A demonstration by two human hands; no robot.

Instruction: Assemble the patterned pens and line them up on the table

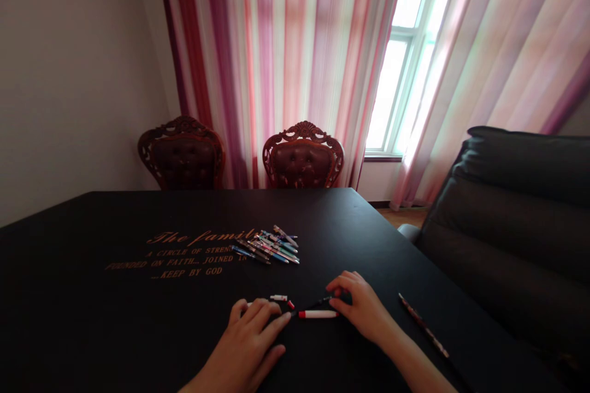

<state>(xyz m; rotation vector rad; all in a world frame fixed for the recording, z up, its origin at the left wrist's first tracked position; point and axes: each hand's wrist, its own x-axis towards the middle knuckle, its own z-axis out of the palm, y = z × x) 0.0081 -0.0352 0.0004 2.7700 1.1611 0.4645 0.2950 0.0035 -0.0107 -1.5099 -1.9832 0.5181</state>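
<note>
My left hand (258,334) lies palm down on the black table, fingers spread. Its index fingertip is at a small dark piece (294,313), which I cannot make out. A short white pen part (278,298) and a small red pen part (291,304) lie just beyond these fingers. My right hand (362,306) has its fingers bent, with a gap between thumb and index finger. Close to its thumb tip lies a thin dark piece like a pen refill (324,300). Between the hands rests a white pen barrel (318,314) with red ends.
A pile of several pens (271,247) lies farther back on the table (92,319), partly over gold lettering. To the right lies a patterned pen or pencil (423,325). Two carved chairs (302,163) stand behind the table, and a dark armchair (516,221) is at the right.
</note>
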